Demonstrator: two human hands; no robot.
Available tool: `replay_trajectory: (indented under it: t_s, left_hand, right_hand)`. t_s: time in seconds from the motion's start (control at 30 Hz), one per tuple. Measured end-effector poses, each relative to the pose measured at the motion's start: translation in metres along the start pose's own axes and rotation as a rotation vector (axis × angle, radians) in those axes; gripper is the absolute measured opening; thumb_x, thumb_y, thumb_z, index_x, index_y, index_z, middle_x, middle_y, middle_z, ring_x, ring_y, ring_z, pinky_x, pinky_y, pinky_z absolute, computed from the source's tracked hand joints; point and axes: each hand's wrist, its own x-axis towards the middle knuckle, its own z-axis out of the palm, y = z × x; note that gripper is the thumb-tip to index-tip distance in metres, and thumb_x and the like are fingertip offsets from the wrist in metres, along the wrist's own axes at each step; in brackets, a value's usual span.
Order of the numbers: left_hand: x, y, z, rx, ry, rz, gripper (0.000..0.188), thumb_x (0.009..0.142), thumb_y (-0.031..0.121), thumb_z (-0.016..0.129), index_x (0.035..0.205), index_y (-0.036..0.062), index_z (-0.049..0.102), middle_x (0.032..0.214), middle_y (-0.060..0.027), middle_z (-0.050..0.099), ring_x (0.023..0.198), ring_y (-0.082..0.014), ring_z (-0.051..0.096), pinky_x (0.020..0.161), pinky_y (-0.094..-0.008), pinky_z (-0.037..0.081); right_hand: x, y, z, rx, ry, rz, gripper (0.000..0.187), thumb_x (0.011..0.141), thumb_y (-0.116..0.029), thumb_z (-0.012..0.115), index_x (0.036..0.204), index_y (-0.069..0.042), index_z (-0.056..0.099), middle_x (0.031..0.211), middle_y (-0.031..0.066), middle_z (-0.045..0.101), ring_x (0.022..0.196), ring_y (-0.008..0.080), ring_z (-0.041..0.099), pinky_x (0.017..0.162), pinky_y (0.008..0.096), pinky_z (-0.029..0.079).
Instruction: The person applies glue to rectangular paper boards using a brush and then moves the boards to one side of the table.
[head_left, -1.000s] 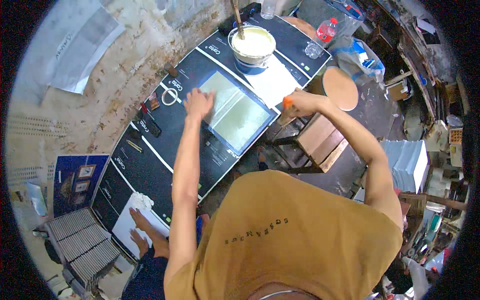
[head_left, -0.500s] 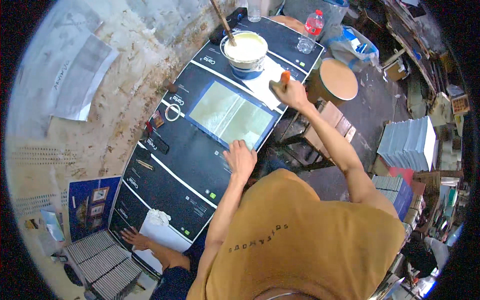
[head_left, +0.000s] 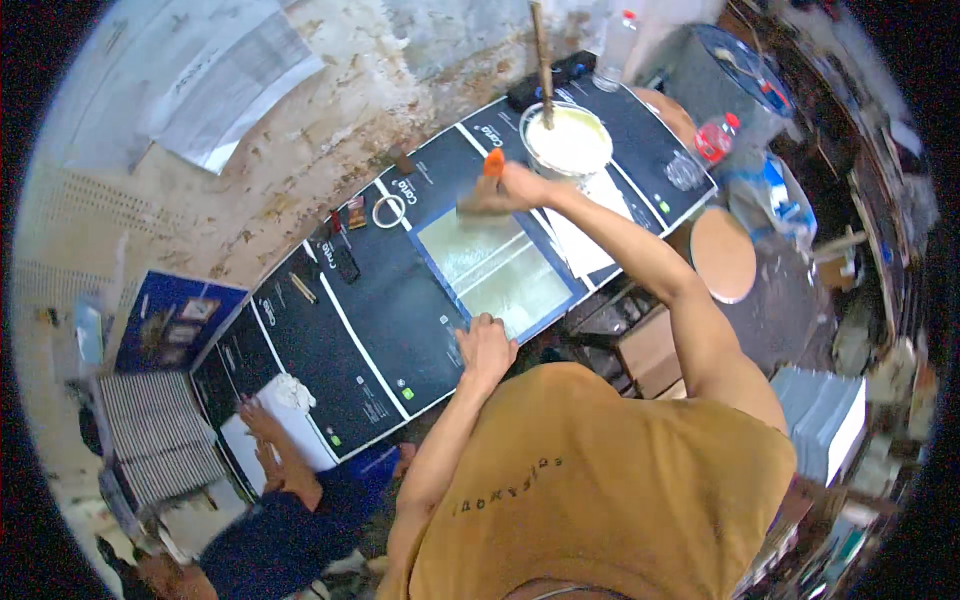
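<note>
One blue-bordered sheet (head_left: 505,280), under brush (head_left: 486,192) in right grip (head_left: 522,188), beside left grip (head_left: 487,348)

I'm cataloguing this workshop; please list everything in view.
Long flat table: one, black, centre
Rectangular blue-bordered sheet: one, pale green, on table
Orange-handled tool: one, blurred, sheet's far edge
Round plastic tub: one, white, table's right half
Wooden stick: one, brown, in tub
Clear plastic bottles: two, red-capped, table's right end
Paper sheets: uncounted, white, beside tub
Thin ring: one, white, left of sheet
Round drum: one, tan, right
Blurred clutter: many, mixed, right rim
Co-worker's hands: two, table's left end
Left hand: one, sheet's near edge
Right hand: one, holding tool
</note>
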Motion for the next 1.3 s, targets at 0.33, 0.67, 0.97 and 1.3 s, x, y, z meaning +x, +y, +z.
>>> replay_trajectory:
  t_s: [0.33, 0.67, 0.97, 1.3]
  left_hand:
    - [0.000, 0.024, 0.017, -0.037, 0.004, -0.290, 0.030, 0.079, 0.013, 0.070, 0.107, 0.0032, 0.069, 0.120, -0.0123, 0.062, 0.115, -0.0311, 0.060, 0.095, -0.0598, 0.044]
    - [0.003, 0.041, 0.017, -0.092, 0.079, -0.443, 0.028, 0.082, 0.000, 0.059, 0.108, 0.0013, 0.069, 0.120, -0.0102, 0.063, 0.114, -0.0294, 0.058, 0.095, -0.0553, 0.041]
    - [0.003, 0.045, 0.021, -0.102, 0.108, -0.502, 0.029, 0.079, 0.000, 0.064, 0.108, 0.0033, 0.069, 0.120, -0.0084, 0.062, 0.113, -0.0288, 0.060, 0.097, -0.0567, 0.042]
    - [-0.001, 0.039, 0.025, -0.083, 0.057, -0.467, 0.041, 0.071, 0.003, 0.076, 0.111, 0.0058, 0.067, 0.121, -0.0076, 0.060, 0.114, -0.0270, 0.059, 0.096, -0.0540, 0.043]
  right_hand:
    - [0.084, 0.013, 0.016, -0.058, -0.570, -0.213, 0.021, 0.086, -0.026, 0.067, 0.091, -0.005, 0.071, 0.082, 0.0169, 0.070, 0.068, 0.0356, 0.065, 0.065, 0.0439, 0.051]
    - [0.120, -0.026, 0.075, 0.126, -0.705, -0.465, 0.035, 0.088, -0.032, 0.066, 0.070, -0.002, 0.062, 0.068, 0.0163, 0.066, 0.057, 0.0302, 0.059, 0.054, 0.0422, 0.045]
    - [0.118, -0.055, 0.078, 0.170, -0.803, -0.392, 0.047, 0.091, -0.049, 0.061, 0.079, -0.004, 0.065, 0.076, 0.0195, 0.069, 0.069, 0.0385, 0.068, 0.063, 0.0504, 0.052]
    - [0.019, -0.054, 0.067, 0.245, -0.499, -0.256, 0.039, 0.089, -0.040, 0.068, 0.097, -0.003, 0.065, 0.080, 0.0255, 0.067, 0.076, 0.0450, 0.066, 0.067, 0.0524, 0.052]
